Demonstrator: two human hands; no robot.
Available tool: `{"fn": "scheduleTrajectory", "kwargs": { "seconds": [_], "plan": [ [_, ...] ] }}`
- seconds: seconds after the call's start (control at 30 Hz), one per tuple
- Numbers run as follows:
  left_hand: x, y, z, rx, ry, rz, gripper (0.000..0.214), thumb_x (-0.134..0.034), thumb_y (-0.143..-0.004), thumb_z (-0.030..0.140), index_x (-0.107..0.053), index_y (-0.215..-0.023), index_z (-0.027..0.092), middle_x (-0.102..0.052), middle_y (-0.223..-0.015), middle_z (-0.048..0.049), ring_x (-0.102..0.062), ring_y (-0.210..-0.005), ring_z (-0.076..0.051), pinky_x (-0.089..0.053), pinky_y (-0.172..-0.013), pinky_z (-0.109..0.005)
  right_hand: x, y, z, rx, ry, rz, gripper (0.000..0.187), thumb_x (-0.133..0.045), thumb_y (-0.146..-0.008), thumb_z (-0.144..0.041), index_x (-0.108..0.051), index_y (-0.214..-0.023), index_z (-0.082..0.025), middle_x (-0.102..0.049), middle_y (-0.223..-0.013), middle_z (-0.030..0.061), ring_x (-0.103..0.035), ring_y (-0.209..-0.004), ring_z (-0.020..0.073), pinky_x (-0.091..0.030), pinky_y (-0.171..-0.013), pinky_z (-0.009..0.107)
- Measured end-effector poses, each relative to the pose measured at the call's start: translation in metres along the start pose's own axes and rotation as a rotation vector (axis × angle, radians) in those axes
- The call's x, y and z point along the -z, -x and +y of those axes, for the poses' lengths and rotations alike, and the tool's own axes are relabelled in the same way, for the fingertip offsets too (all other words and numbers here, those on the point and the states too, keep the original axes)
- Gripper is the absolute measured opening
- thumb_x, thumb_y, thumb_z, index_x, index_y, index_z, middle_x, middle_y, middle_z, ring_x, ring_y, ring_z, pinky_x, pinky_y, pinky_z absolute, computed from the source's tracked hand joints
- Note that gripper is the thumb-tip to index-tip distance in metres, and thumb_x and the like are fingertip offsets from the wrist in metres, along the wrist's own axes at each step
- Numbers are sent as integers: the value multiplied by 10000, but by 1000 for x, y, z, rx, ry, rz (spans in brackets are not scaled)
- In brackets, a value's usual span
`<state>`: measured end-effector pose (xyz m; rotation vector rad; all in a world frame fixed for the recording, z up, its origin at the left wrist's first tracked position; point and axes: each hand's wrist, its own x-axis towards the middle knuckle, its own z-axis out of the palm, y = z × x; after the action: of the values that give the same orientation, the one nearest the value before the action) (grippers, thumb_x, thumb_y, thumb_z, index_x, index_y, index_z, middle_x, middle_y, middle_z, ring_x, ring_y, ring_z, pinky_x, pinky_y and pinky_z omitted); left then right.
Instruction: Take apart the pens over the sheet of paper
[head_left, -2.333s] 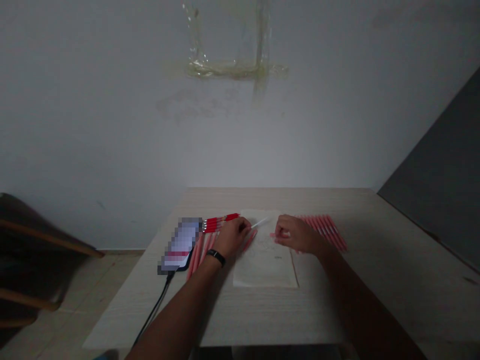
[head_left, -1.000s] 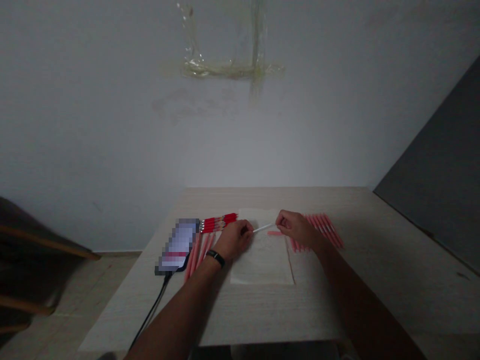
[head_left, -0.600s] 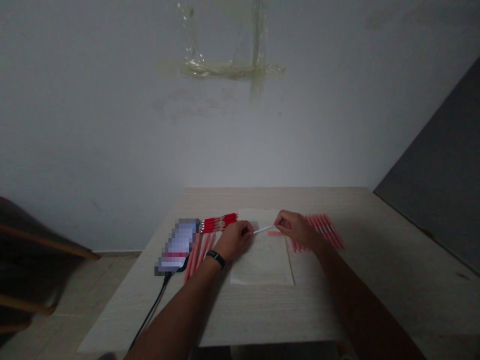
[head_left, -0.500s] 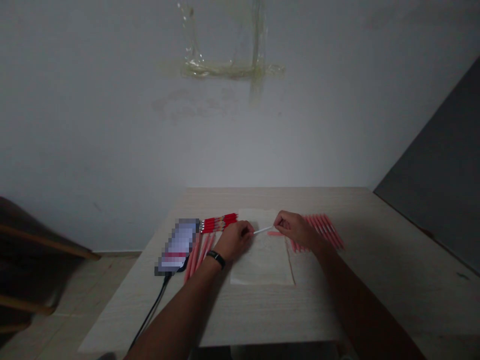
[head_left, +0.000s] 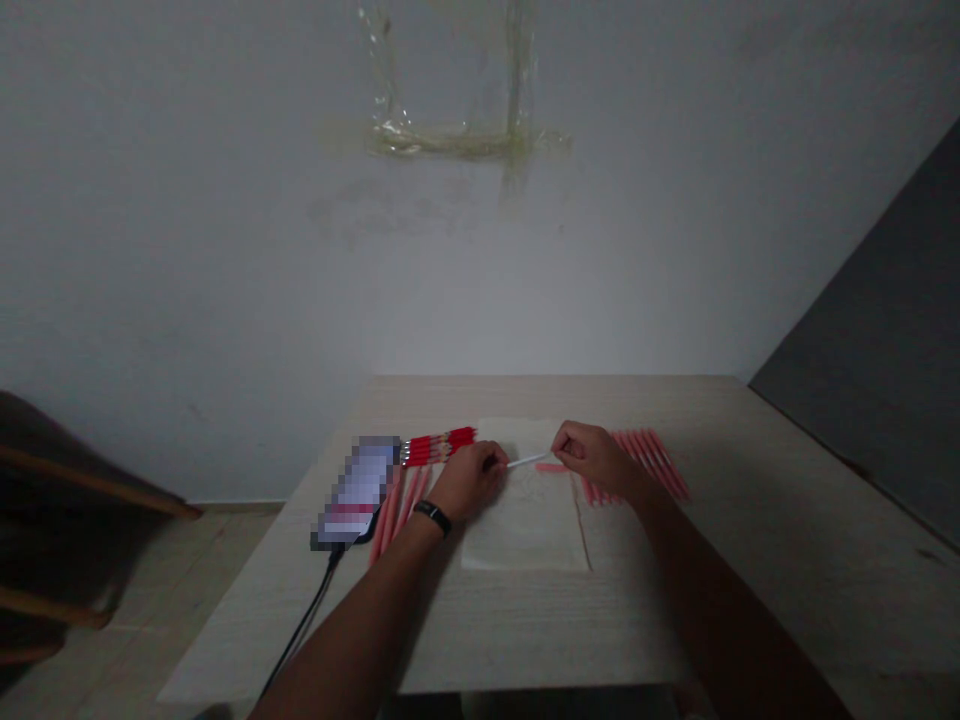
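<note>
Between my two hands stretches a thin white stick that looks like a pen refill. My left hand, with a black band at the wrist, is closed on its left end. The fingertips of my right hand pinch its right end. Just below the stick, a short pink tube lies on a white sheet. Pink pen-like tubes lie beside my left wrist. Behind that hand is a bundle of red pen-like pieces. Several pink pens lie in a row, partly hidden by my right hand.
A phone with a blurred screen lies on the left of the wooden table, its black cable running to the front edge. A pale wall stands behind the table. Dark furniture is at far left.
My right hand has shifted very slightly to the right, and a bit more of the white stick shows. My left hand stays where it was.
</note>
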<state>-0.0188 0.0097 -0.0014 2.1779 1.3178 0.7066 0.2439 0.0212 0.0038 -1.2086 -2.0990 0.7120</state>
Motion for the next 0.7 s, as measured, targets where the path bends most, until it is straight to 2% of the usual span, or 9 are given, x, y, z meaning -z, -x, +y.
{"fn": "scheduleTrajectory", "kwargs": {
  "seconds": [0.3, 0.47, 0.53, 0.6, 0.63, 0.7],
  "plan": [
    [-1, 0, 1, 7, 19, -5, 163, -551, -850, 152, -708, -895, 161, -717, -854, -66, -613, -775, -172, -431, -694, -260, 1, 2, -5, -21, -16, -39, 50, -605, -849, -210, -624, -861, -166, -575, -656, -19, -498, -518, 97, -349, -472, 193],
    [-4, 1, 1, -2, 46, -26, 183, -538, -833, 162, -710, -895, 154, -717, -842, -68, -612, -758, -176, -430, -672, -259, -4, 4, -18, -53, -35, -115, 132, -591, -901, -302, -645, -899, -181, -617, -744, 2, -489, -473, 81, -329, -409, 188],
    [-4, 1, 0, -7, 43, -23, 182, -540, -829, 164, -711, -887, 155, -717, -844, -69, -612, -762, -177, -428, -673, -257, -6, 4, -17, -52, -18, -123, 170, -604, -906, -342, -661, -924, -183, -644, -816, 23, -512, -501, 85, -364, -427, 194],
    [-4, 1, -1, -5, 27, -8, 182, -540, -835, 168, -714, -887, 159, -717, -842, -68, -612, -761, -176, -423, -674, -258, -6, 4, -11, -62, -8, -88, 242, -649, -885, -389, -659, -1033, -198, -665, -928, 45, -557, -562, 107, -423, -476, 218],
    [-3, 1, -1, -4, 17, -1, 181, -541, -840, 169, -716, -887, 161, -715, -837, -67, -611, -756, -176, -421, -674, -260, -6, 3, -7, -62, 1, -58, 299, -685, -862, -411, -649, -1073, -201, -668, -971, 57, -585, -617, 127, -456, -519, 238],
    [-2, 1, 0, 2, 3, 9, 171, -549, -847, 174, -715, -883, 163, -711, -829, -65, -609, -750, -176, -418, -675, -265, -4, 1, 4, -24, 51, -13, 336, -745, -820, -425, -654, -1033, -183, -667, -964, 67, -621, -768, 175, -497, -649, 282]
  ]
}}
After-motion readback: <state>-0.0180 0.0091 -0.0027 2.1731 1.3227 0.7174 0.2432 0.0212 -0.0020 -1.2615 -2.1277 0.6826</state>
